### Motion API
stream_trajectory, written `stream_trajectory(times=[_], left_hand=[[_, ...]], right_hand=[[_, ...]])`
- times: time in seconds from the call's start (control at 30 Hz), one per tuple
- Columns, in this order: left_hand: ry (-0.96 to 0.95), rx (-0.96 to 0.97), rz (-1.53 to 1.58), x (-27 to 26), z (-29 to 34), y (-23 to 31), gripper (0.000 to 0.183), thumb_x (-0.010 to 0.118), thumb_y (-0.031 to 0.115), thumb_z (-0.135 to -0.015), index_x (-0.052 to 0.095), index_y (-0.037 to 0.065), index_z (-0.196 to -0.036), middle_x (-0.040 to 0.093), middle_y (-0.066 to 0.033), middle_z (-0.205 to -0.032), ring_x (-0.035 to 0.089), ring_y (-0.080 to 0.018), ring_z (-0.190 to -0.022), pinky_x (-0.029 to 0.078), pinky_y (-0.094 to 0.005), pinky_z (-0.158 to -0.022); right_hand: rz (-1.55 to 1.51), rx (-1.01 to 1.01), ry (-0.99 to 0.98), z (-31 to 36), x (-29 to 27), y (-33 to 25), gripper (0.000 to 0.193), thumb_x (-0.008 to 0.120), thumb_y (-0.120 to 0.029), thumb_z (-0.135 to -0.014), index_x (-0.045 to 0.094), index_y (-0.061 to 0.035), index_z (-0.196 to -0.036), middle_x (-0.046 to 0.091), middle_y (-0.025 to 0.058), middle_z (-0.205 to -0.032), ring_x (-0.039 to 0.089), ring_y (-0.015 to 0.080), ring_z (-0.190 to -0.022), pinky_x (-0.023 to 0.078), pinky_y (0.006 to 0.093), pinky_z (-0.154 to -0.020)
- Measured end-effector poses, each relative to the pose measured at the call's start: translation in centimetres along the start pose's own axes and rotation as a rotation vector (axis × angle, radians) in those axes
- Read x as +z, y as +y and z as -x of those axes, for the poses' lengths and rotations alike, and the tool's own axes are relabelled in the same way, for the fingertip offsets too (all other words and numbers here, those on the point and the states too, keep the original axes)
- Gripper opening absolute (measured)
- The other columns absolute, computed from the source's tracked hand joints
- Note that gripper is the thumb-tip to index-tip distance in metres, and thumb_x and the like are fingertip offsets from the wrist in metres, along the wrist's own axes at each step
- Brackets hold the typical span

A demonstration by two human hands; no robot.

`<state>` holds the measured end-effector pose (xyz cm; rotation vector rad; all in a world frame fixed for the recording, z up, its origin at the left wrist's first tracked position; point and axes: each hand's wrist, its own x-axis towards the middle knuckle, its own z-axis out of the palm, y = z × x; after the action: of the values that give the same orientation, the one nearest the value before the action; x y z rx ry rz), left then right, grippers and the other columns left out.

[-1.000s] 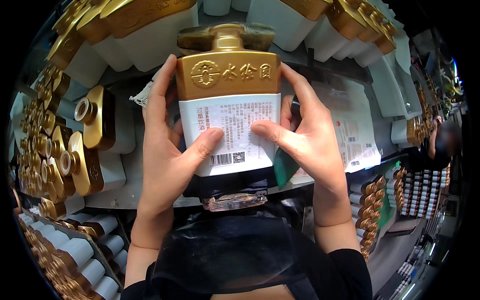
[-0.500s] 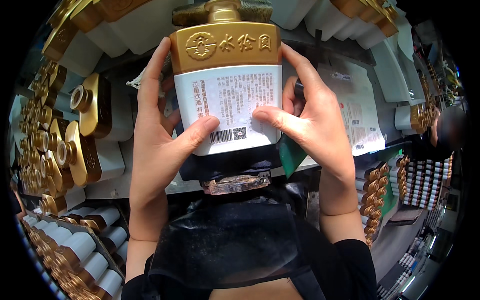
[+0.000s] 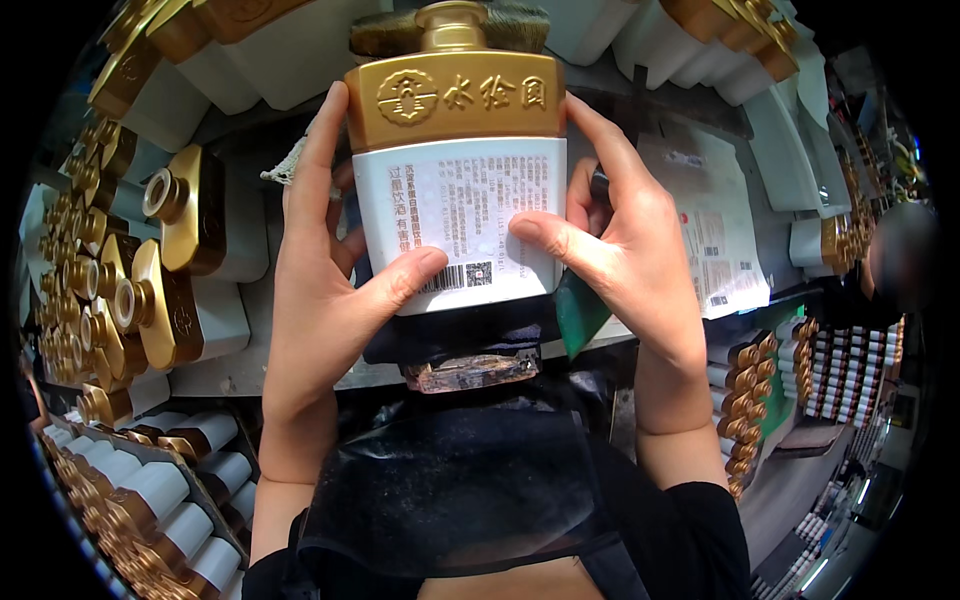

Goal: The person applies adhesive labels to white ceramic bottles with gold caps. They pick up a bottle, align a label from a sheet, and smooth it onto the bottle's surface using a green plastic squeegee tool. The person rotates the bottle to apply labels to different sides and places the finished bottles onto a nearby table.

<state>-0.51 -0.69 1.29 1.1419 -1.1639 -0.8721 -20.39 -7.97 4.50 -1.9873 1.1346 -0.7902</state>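
A flat-sided bottle [image 3: 458, 215] with a gold shoulder and neck and a white body stands between my hands, its neck pointing away from me. On its white face lies a label [image 3: 468, 190] with fine print and a barcode. My left hand [image 3: 335, 265] grips the left side, its thumb pressed on the label's lower left corner by the barcode. From the right side my right hand [image 3: 630, 240] holds the bottle, thumb tip against the label's right part. A dark ring-like band is around a finger of that hand. The bottle's back is hidden.
Many similar bottles [image 3: 185, 210] crowd the left, with more in a crate [image 3: 150, 490] below and rows [image 3: 745, 400] at right. A label sheet [image 3: 725, 220] lies right of my hand. Below the bottle is a dark padded support [image 3: 455, 330]; a brush-like block [image 3: 515, 30] sits behind the neck.
The bottle and both hands have shifted slightly down and to the right. My left thumb has moved a little right across the label's lower corner. The grip stays the same.
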Motion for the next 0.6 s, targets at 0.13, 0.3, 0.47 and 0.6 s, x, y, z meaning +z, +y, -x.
stream_trajectory(times=[0.13, 0.3, 0.47, 0.6], left_hand=[[0.018, -0.030, -0.003, 0.19, -0.04, 0.17, 0.101, 0.076, 0.010, -0.071, 0.018, 0.006, -0.155, 0.037, -0.0173, -0.150, 0.046, -0.0298, -0.133, 0.040, -0.0408, -0.109], [0.018, -0.046, 0.013, 0.15, 0.05, 0.08, 0.103, 0.077, 0.008, -0.070, 0.018, 0.007, -0.155, 0.036, -0.0168, -0.150, 0.046, -0.0294, -0.133, 0.041, -0.0404, -0.109], [0.014, -0.054, -0.019, 0.03, 0.10, 0.14, 0.099, 0.075, 0.008, -0.072, 0.019, 0.008, -0.155, 0.037, -0.0165, -0.150, 0.046, -0.0293, -0.132, 0.041, -0.0401, -0.108], [0.002, -0.011, 0.014, -0.46, -0.20, -0.45, 0.088, 0.072, 0.010, -0.081, 0.023, 0.009, -0.154, 0.033, -0.0157, -0.147, 0.043, -0.0293, -0.133, 0.047, -0.0406, -0.104]], right_hand=[[-0.003, 0.021, 0.005, -0.10, 0.02, -0.25, 0.078, 0.082, -0.015, -0.074, 0.046, -0.0012, -0.142, 0.043, -0.0037, -0.062, 0.042, 0.0037, -0.060, 0.035, 0.0194, -0.056], [-0.038, 0.046, 0.008, -0.08, 0.23, -0.26, 0.077, 0.081, -0.014, -0.076, 0.045, -0.0004, -0.142, 0.041, -0.0050, -0.063, 0.041, 0.0030, -0.061, 0.035, 0.0182, -0.056], [-0.066, 0.047, -0.007, -0.17, 0.16, -0.42, 0.077, 0.081, -0.015, -0.077, 0.044, 0.0010, -0.142, 0.041, -0.0055, -0.064, 0.043, 0.0028, -0.062, 0.035, 0.0174, -0.057], [-0.140, 0.044, -0.007, -0.28, 0.04, 0.30, 0.075, 0.080, -0.021, -0.079, 0.045, -0.0002, -0.142, 0.044, -0.0019, -0.061, 0.045, 0.0051, -0.059, 0.037, 0.0207, -0.056]])
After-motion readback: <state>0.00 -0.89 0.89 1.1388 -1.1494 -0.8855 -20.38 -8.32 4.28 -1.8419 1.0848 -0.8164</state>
